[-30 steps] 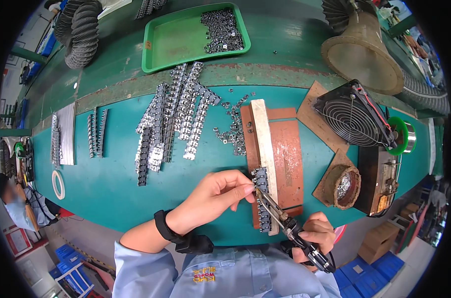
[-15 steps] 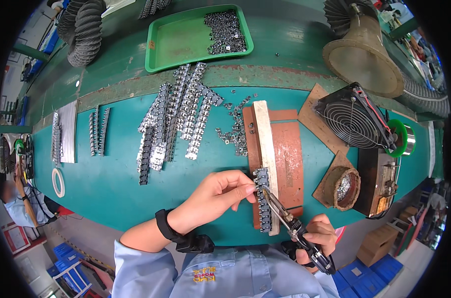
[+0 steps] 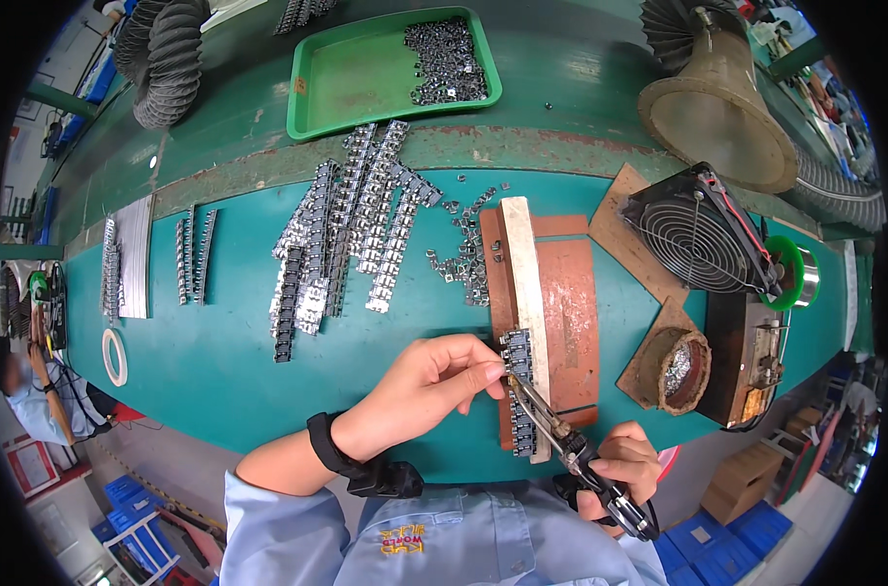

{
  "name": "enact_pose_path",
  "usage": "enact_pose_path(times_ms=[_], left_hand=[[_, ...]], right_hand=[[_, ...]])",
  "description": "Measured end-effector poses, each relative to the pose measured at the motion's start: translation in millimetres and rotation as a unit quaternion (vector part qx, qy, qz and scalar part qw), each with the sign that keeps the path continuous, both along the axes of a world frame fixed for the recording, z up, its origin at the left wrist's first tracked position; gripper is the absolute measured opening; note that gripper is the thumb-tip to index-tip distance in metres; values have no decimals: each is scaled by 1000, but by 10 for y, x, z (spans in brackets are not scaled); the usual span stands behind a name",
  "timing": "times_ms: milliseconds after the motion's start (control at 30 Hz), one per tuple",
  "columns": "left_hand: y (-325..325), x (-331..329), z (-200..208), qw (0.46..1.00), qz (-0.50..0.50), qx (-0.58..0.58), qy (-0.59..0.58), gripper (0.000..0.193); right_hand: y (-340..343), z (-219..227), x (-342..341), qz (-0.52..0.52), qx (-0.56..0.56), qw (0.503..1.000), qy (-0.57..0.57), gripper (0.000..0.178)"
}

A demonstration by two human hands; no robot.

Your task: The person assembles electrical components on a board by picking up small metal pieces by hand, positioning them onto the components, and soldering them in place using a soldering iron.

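Observation:
A soldering iron (image 3: 573, 444) with a dark handle is gripped in my right hand (image 3: 627, 469), its metal tip slanting up and left to the edge of a strip of small circuit boards (image 3: 519, 420). That strip lies lengthwise on a pale bar (image 3: 520, 254) over a reddish-brown board (image 3: 569, 313). My left hand (image 3: 424, 386) is closed in a pinch at the strip's left edge, close to the iron's tip. Whatever sits between those fingertips is too small to make out. Loose small metal parts (image 3: 475, 278) lie left of the bar's far half.
Several board strips (image 3: 317, 234) are heaped left of centre. Beyond them stands a green tray (image 3: 356, 98) of small metal parts. On the right are a fan (image 3: 698, 230), a solder spool (image 3: 803, 273), a round pot (image 3: 693, 366) and a funnel-shaped hood (image 3: 718, 117). A tape ring (image 3: 115, 357) lies left.
The iron's tip has shifted slightly left and toward me along the strip's edge, and my right hand has moved a little left with it. My left hand stays in place.

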State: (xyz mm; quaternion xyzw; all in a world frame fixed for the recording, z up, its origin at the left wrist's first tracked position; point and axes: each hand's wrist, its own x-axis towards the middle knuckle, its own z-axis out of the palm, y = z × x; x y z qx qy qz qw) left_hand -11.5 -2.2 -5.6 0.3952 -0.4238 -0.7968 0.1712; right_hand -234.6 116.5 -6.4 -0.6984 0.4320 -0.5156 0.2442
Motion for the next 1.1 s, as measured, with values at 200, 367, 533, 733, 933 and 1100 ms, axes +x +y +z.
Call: enact_pose_path(times_ms=[200,367,533,733,933,1100], left_hand=[[3,-2,-7,1000,3,4,6,14],[14,-7,-3,1000,4,2,2,15],[24,6,-17,1000,5,-7,5,16],[24,-13,2,1000,7,0,8,16],[22,22,4,999,6,-45,-8,17],[-125,95,56,922,46,-330,-199,11]], right_hand=[[21,-9,21,-13,-6,1000,15,31],[55,0,53,-13,-5,999,38,30],[207,-7,-24,-22,11,994,103,38],[807,-415,-5,-363,-6,932,11,41],[926,-431,65,-451,114,885,13,34],[764,-309,57,-449,12,893,24,39]])
